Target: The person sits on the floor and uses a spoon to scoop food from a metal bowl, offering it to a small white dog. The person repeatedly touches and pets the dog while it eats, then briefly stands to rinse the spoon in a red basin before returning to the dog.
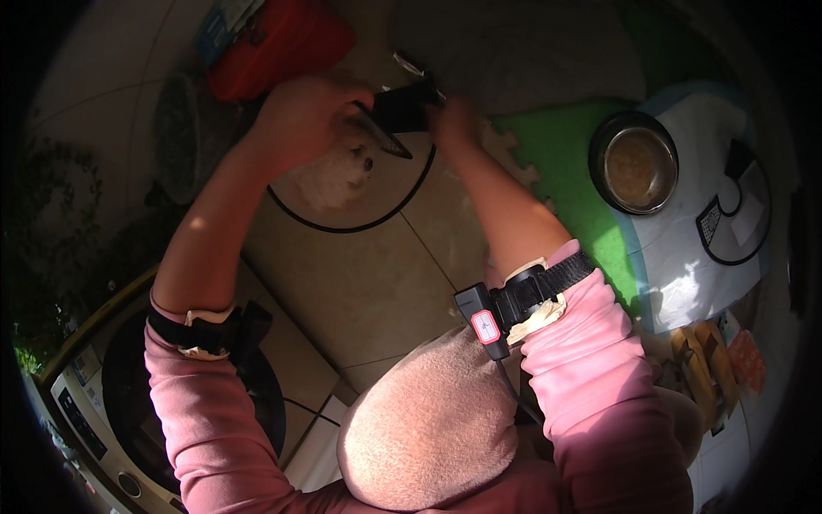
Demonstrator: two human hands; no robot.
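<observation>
A small white dog (334, 172) faces to the right, its head inside a clear plastic pet cone collar (398, 183) with a black rim. At the upper middle, my left hand (314, 119) holds a dark, pointed end flap (388, 138) of the collar. My right hand (454, 122) grips the edge of a wide black panel (404, 106) on the other side. The two ends lie close together between my hands. Shadow and my left hand hide most of the dog's body, and my right fingertips are hard to make out.
A red bag or container (282, 48) stands behind my left hand. At right, a metal bowl (632, 164) with food and another clear collar (738, 215) lie on a pale pad (674, 263) over green foam mat (559, 148). A front-loading washing machine (80, 411) is at lower left.
</observation>
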